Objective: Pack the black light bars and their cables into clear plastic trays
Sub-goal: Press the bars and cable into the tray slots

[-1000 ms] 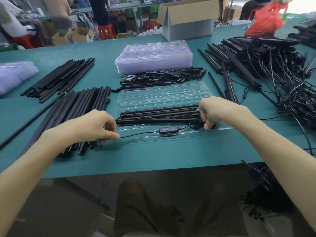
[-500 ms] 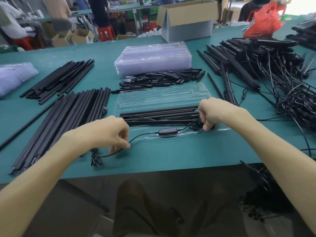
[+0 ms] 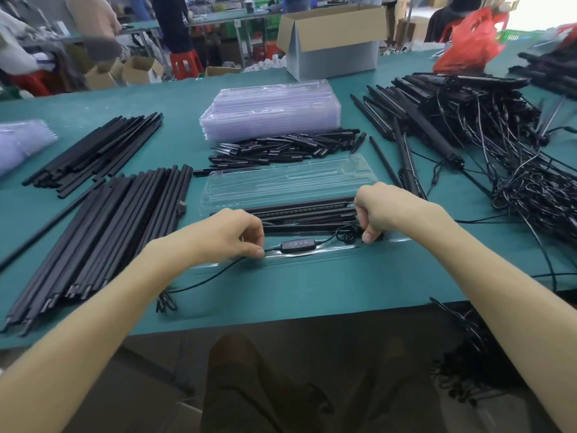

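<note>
On the near strip of the green table (image 3: 312, 292), straight ahead of the body: open clear plastic tray (image 3: 281, 182), long axis left-right, parallel to the table edge. In its near half, black light bars (image 3: 306, 210), same left-right axis, lying between the two hands. Just nearer than the bars, in the front channel: thin black cable (image 3: 324, 240), with black oblong inline controller (image 3: 298, 246) seated mid-channel. Left hand (image 3: 231, 235): fingers curled, pinching the cable just left of the controller. Right hand (image 3: 381, 210): curled tight at the tray's right end, thumb down on the coiled stretch of cable; exact grip hidden under the knuckles. Key relation: rest of the cable trailing out of the tray past the left hand toward the near left, ending in a small bundled end (image 3: 165, 303) on the table, outside the tray. Left hand nearer to it, so probably the one to draw it in along the channel line, right hand pinning the far end. Possible snag: controller lifting out under a hard pull. Beyond the tray: stack of empty clear trays (image 3: 271, 110).
</note>
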A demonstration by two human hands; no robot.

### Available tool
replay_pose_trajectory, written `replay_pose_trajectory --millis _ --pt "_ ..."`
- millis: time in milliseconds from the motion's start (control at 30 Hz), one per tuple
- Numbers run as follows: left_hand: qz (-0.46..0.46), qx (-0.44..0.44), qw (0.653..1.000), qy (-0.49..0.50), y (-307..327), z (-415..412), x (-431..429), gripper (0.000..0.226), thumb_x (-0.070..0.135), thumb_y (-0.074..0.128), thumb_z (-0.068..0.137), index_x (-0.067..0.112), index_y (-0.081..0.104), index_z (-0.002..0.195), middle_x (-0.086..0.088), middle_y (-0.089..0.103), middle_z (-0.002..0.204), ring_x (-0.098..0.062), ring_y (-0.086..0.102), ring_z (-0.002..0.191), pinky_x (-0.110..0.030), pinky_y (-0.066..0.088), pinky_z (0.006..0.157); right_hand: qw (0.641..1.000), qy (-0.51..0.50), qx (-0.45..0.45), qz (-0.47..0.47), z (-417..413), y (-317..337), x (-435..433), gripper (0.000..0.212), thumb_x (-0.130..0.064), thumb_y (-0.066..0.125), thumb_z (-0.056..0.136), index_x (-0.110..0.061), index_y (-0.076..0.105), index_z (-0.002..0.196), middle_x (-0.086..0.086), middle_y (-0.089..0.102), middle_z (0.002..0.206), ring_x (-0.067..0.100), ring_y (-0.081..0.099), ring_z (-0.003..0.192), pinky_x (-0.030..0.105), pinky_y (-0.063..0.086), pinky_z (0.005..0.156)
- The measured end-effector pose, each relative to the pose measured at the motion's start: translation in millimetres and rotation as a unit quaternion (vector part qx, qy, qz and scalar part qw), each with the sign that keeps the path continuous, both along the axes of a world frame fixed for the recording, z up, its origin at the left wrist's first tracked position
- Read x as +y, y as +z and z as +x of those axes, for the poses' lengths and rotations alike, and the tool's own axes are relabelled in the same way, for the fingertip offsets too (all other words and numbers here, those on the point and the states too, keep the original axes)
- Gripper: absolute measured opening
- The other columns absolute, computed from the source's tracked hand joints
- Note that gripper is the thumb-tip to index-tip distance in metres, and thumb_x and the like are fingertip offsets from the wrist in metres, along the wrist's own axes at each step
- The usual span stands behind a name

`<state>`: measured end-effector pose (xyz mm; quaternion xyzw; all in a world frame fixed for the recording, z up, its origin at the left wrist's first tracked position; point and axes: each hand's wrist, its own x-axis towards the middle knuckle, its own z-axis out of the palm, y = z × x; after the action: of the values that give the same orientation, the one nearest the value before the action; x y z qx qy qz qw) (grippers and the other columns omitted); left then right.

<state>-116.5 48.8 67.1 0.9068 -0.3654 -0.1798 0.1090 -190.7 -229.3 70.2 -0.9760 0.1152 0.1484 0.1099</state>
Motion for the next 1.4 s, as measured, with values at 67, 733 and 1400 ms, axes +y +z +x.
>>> replay_pose_trajectory --millis 67,733,1400 --pt "-0.007 0.023 1.0 0.0 1 4 10 0.01 0.026 0.075 0.09 0.03 0.066 0.085 0.011 0.068 0.086 -0.009 0.062 0.073 -0.022 0.05 0.067 1.0 0.001 0.001 -0.001 1 0 1 0.031 -0.007 0.092 0.063 -0.015 0.064 0.073 -0.003 0.065 0.069 0.013 0.058 0.065 0.025 0.036 0.052" --pt "-0.152 -0.048 0.986 -0.057 -9 -8 -27 0.011 0.015 0.069 0.094 0.017 0.069 0.104 0.004 0.066 0.099 -0.013 0.061 0.09 -0.032 0.05 0.087 1.0 0.007 -0.008 -0.028 -5 0 8 0.023 0.004 0.081 0.071 -0.01 0.065 0.081 0.0 0.071 0.073 0.021 0.063 0.072 0.029 0.042 0.06" --pt "-0.169 -0.253 0.938 -0.163 -57 -63 -95 0.033 0.03 0.05 0.106 0.015 0.066 0.13 -0.001 0.067 0.116 -0.023 0.058 0.107 -0.037 0.041 0.096 1.0 -0.011 -0.015 -0.005 -9 -4 1 0.032 -0.015 0.093 0.065 -0.017 0.064 0.078 -0.002 0.06 0.076 0.025 0.062 0.08 0.028 0.044 0.069"
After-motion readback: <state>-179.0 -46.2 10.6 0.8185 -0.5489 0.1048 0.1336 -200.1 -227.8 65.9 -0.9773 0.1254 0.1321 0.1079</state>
